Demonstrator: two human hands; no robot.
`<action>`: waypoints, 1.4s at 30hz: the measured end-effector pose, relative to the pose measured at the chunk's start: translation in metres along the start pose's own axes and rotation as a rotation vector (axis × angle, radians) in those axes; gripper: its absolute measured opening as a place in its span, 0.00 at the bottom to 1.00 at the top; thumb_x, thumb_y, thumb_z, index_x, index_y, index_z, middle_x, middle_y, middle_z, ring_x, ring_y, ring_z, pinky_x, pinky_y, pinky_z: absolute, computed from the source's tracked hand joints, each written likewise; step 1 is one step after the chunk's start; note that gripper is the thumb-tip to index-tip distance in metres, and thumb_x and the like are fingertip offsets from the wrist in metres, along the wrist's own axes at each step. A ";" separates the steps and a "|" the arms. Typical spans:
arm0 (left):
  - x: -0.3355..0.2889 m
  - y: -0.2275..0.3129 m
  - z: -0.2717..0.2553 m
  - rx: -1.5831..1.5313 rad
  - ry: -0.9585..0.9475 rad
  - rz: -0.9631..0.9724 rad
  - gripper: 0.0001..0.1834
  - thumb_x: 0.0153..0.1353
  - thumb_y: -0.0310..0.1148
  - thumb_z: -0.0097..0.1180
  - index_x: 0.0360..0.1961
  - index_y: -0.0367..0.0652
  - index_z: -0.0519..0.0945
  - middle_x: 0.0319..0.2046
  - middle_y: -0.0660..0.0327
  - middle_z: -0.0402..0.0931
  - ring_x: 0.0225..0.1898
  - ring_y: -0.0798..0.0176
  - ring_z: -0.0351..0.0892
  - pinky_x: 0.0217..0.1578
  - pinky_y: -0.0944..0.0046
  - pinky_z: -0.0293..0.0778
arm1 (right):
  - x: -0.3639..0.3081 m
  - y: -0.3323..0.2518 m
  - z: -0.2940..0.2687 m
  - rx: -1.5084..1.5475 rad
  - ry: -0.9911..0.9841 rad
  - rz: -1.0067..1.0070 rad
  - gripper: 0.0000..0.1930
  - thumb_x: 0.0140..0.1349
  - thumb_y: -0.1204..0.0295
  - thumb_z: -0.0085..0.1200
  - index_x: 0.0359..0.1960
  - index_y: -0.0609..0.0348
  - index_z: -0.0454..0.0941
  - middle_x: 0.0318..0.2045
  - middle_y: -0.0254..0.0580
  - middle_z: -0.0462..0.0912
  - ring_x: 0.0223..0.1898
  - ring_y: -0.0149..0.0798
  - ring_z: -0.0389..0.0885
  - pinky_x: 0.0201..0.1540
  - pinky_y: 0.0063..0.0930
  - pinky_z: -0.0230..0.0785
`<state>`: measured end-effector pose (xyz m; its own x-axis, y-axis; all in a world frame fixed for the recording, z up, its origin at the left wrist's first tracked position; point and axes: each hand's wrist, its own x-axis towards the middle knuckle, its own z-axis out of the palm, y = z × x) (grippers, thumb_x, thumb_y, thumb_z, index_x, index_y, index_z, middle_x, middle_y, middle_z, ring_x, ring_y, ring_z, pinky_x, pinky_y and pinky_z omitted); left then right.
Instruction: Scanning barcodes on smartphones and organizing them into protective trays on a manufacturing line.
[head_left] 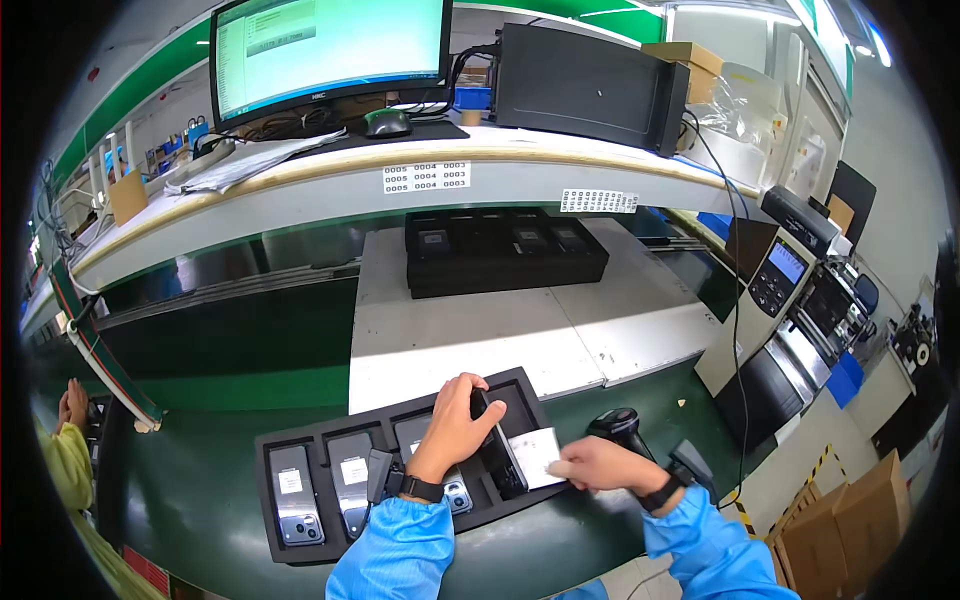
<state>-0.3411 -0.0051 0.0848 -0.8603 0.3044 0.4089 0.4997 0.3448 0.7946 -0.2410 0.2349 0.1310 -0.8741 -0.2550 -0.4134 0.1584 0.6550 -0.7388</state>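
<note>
A black foam tray (300,440) lies on the green bench with phones in its compartments. Two silver-blue phones, a left one (297,500) and its neighbour (350,490), lie flat with white labels on their backs. A third phone (457,496) is partly covered by my left forearm. My left hand (455,430) is closed around a dark phone (500,462), tilted up on edge over the rightmost compartment. Between thumb and fingers, my right hand (597,463) pinches the edge of a white paper piece (535,456) beside that phone; whether it is stuck on is unclear.
A black handheld scanner (620,428) lies beyond my right hand. Farther back sits another black tray (500,265) on a white board (450,340). A label printer (775,290) stands at the right, with a cable hanging nearby. At the far left is another person's hand (73,405).
</note>
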 end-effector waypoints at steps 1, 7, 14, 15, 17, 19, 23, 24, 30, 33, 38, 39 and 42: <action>-0.001 0.001 -0.001 0.004 0.005 0.010 0.21 0.61 0.42 0.61 0.47 0.38 0.73 0.46 0.48 0.73 0.54 0.46 0.69 0.57 0.52 0.65 | 0.009 -0.008 0.003 -0.108 0.006 -0.060 0.19 0.67 0.59 0.55 0.27 0.65 0.79 0.18 0.40 0.80 0.19 0.32 0.77 0.24 0.30 0.70; -0.008 -0.002 0.016 0.374 0.065 0.086 0.24 0.64 0.48 0.57 0.55 0.46 0.75 0.58 0.43 0.67 0.64 0.40 0.63 0.68 0.40 0.53 | -0.003 0.011 0.015 -0.192 0.572 -0.096 0.16 0.54 0.60 0.67 0.30 0.63 0.82 0.22 0.46 0.82 0.24 0.45 0.81 0.31 0.35 0.75; -0.013 -0.003 0.034 0.594 0.044 0.092 0.26 0.62 0.50 0.57 0.59 0.54 0.77 0.66 0.42 0.62 0.69 0.34 0.55 0.70 0.35 0.45 | -0.040 0.073 0.010 -0.305 1.085 0.037 0.31 0.51 0.66 0.67 0.57 0.61 0.72 0.40 0.54 0.80 0.45 0.57 0.76 0.51 0.48 0.69; -0.013 -0.001 0.029 0.569 0.025 0.078 0.26 0.62 0.50 0.57 0.59 0.54 0.77 0.66 0.42 0.62 0.69 0.34 0.55 0.70 0.35 0.45 | -0.041 0.074 0.009 -0.166 0.916 0.151 0.32 0.50 0.66 0.67 0.58 0.61 0.73 0.39 0.54 0.80 0.44 0.56 0.77 0.50 0.48 0.70; -0.014 0.003 0.012 0.490 0.130 0.123 0.26 0.62 0.46 0.58 0.60 0.49 0.76 0.64 0.44 0.65 0.67 0.38 0.60 0.69 0.38 0.49 | -0.038 0.065 0.008 -0.346 0.971 0.133 0.33 0.48 0.68 0.67 0.59 0.66 0.74 0.31 0.52 0.83 0.32 0.48 0.83 0.39 0.39 0.74; -0.021 0.004 -0.015 0.421 0.218 0.022 0.25 0.61 0.42 0.58 0.58 0.43 0.76 0.59 0.47 0.71 0.62 0.41 0.66 0.66 0.43 0.57 | -0.039 0.046 0.010 -0.139 0.984 0.072 0.27 0.52 0.69 0.65 0.54 0.66 0.75 0.29 0.48 0.82 0.27 0.42 0.83 0.33 0.35 0.76; -0.049 -0.005 -0.066 0.357 0.375 -0.027 0.18 0.62 0.36 0.57 0.50 0.38 0.78 0.50 0.48 0.77 0.53 0.43 0.74 0.56 0.48 0.67 | -0.024 -0.010 0.027 0.779 0.376 -0.080 0.11 0.62 0.72 0.58 0.42 0.64 0.73 0.28 0.39 0.80 0.23 0.32 0.80 0.24 0.24 0.75; -0.057 -0.008 -0.071 0.300 0.388 -0.041 0.16 0.63 0.34 0.56 0.49 0.38 0.78 0.49 0.47 0.77 0.55 0.41 0.73 0.57 0.48 0.67 | -0.017 -0.023 0.035 0.800 0.238 0.030 0.11 0.63 0.72 0.59 0.42 0.64 0.73 0.29 0.39 0.80 0.22 0.31 0.80 0.23 0.24 0.74; -0.076 -0.021 -0.064 0.301 0.373 0.020 0.14 0.62 0.30 0.54 0.47 0.37 0.77 0.48 0.46 0.76 0.59 0.37 0.70 0.63 0.45 0.63 | 0.026 -0.074 0.096 0.623 -0.027 0.060 0.15 0.64 0.65 0.62 0.40 0.65 0.75 0.25 0.35 0.77 0.20 0.27 0.76 0.21 0.22 0.70; -0.076 -0.020 -0.063 0.327 0.326 0.034 0.14 0.62 0.31 0.55 0.47 0.37 0.77 0.49 0.47 0.74 0.59 0.38 0.69 0.64 0.43 0.61 | 0.030 -0.080 0.105 0.490 -0.002 0.080 0.18 0.63 0.64 0.63 0.40 0.68 0.74 0.23 0.36 0.76 0.19 0.28 0.75 0.19 0.23 0.68; -0.079 -0.014 -0.062 0.425 0.276 0.039 0.17 0.61 0.34 0.57 0.50 0.40 0.78 0.55 0.46 0.71 0.63 0.37 0.65 0.67 0.40 0.57 | 0.022 -0.070 0.100 0.558 0.056 0.036 0.18 0.63 0.66 0.63 0.44 0.70 0.73 0.25 0.37 0.77 0.20 0.28 0.77 0.20 0.22 0.69; -0.080 -0.012 -0.060 0.454 0.259 0.023 0.18 0.61 0.36 0.58 0.51 0.42 0.78 0.57 0.45 0.70 0.65 0.37 0.63 0.67 0.39 0.55 | 0.019 -0.066 0.098 0.566 0.072 0.046 0.18 0.63 0.66 0.63 0.44 0.70 0.73 0.25 0.37 0.78 0.20 0.28 0.77 0.20 0.22 0.69; -0.085 -0.006 -0.050 0.630 0.186 0.044 0.24 0.60 0.44 0.60 0.56 0.49 0.79 0.64 0.45 0.65 0.69 0.33 0.56 0.69 0.36 0.50 | 0.011 -0.051 0.085 0.543 0.134 0.043 0.18 0.63 0.66 0.64 0.44 0.69 0.73 0.25 0.37 0.79 0.20 0.28 0.77 0.21 0.22 0.70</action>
<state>-0.2759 -0.0776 0.0675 -0.8126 0.1909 0.5506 0.4494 0.8068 0.3835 -0.2200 0.1389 0.1187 -0.9067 -0.1203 -0.4043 0.3780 0.1934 -0.9054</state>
